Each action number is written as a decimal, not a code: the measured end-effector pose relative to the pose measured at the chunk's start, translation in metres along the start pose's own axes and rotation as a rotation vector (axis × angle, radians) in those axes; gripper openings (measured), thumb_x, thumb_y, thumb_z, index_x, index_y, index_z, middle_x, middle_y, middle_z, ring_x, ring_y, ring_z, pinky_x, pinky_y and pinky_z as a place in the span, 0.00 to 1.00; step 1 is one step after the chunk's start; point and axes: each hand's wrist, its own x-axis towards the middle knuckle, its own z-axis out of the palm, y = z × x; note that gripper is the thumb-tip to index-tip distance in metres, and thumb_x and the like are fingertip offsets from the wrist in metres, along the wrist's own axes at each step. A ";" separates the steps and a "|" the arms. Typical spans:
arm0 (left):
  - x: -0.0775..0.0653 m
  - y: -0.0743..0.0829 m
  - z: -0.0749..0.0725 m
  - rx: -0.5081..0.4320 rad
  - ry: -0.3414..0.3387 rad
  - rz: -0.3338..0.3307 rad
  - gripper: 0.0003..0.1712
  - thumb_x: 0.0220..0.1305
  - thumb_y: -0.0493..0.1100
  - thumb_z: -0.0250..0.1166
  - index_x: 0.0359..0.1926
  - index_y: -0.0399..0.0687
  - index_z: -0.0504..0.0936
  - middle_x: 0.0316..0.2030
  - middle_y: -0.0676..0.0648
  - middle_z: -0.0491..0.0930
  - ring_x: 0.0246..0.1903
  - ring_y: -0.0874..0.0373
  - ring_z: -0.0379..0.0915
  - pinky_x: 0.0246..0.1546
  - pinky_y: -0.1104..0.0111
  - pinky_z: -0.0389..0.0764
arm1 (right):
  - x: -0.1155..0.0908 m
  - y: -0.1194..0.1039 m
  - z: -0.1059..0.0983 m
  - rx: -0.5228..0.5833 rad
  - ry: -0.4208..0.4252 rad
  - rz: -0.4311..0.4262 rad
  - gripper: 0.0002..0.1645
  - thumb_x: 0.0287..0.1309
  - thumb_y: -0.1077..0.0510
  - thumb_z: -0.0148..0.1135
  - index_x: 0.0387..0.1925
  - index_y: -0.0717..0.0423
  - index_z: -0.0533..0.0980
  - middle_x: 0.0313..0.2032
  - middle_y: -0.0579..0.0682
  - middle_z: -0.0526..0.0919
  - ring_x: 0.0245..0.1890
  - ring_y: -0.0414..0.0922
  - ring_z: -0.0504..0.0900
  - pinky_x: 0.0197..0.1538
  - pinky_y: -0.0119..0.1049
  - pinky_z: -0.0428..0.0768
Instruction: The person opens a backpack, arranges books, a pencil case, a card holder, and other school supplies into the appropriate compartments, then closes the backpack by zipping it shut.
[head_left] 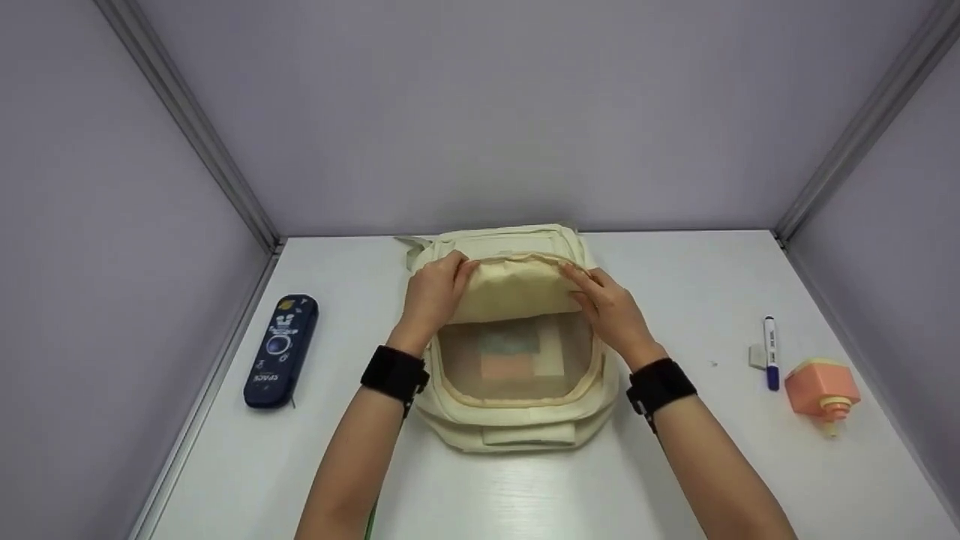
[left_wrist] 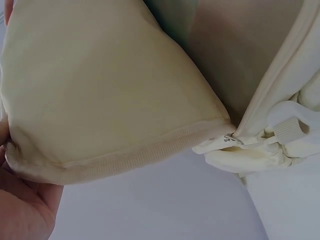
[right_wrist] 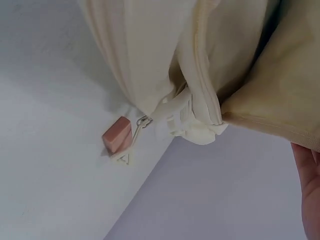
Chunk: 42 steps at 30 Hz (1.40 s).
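Observation:
A cream backpack (head_left: pixel 517 415) lies on the table with its front flap (head_left: pixel 517 289) raised, so that its mesh compartment (head_left: pixel 465 367) shows. Pale green, orange and cream shapes are visible inside, too dim to name. My left hand (head_left: pixel 433 296) pinches the flap's edge on the left; in the left wrist view the fingers (left_wrist: pixel 30 210) grip its piped rim. On the other side my right hand (head_left: pixel 613 311) holds the same edge between thumb and fingers. The right wrist view shows that hand (right_wrist: pixel 311 192) partly, at the frame's border.
A navy pencil case (head_left: pixel 281 351) lies at left. At right are a marker (head_left: pixel 771 352), a small whitish block (head_left: pixel 757 356) and an orange pump bottle (head_left: pixel 821 388) on its side. A pink block (right_wrist: pixel 118 135) sits beside the bag's zipper pull. Walls bound the table (head_left: pixel 697 277).

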 end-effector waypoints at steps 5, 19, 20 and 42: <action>-0.014 -0.013 -0.003 -0.069 0.027 -0.050 0.21 0.73 0.57 0.55 0.39 0.46 0.84 0.28 0.48 0.82 0.26 0.55 0.77 0.29 0.59 0.77 | 0.009 0.005 0.001 -0.005 0.026 0.057 0.32 0.61 0.63 0.65 0.66 0.44 0.72 0.38 0.54 0.78 0.26 0.46 0.73 0.31 0.43 0.76; -0.104 -0.107 -0.012 0.170 0.023 -0.357 0.15 0.63 0.41 0.66 0.48 0.37 0.83 0.46 0.33 0.79 0.46 0.38 0.76 0.45 0.47 0.74 | 0.019 0.007 -0.002 0.021 0.013 0.208 0.34 0.65 0.66 0.60 0.69 0.42 0.68 0.38 0.57 0.77 0.31 0.51 0.77 0.36 0.46 0.77; -0.110 -0.115 -0.015 0.200 0.029 -0.374 0.16 0.62 0.40 0.67 0.50 0.37 0.83 0.48 0.31 0.77 0.49 0.35 0.73 0.48 0.45 0.72 | 0.019 0.007 -0.002 0.024 0.011 0.215 0.34 0.65 0.66 0.60 0.70 0.42 0.68 0.39 0.57 0.77 0.31 0.51 0.77 0.36 0.46 0.77; -0.179 -0.175 -0.066 0.217 -0.034 -0.866 0.42 0.61 0.46 0.67 0.73 0.46 0.60 0.64 0.15 0.43 0.67 0.21 0.35 0.59 0.28 0.35 | 0.018 0.002 -0.002 0.058 -0.015 0.244 0.34 0.65 0.67 0.59 0.69 0.43 0.69 0.38 0.56 0.77 0.34 0.52 0.78 0.40 0.46 0.77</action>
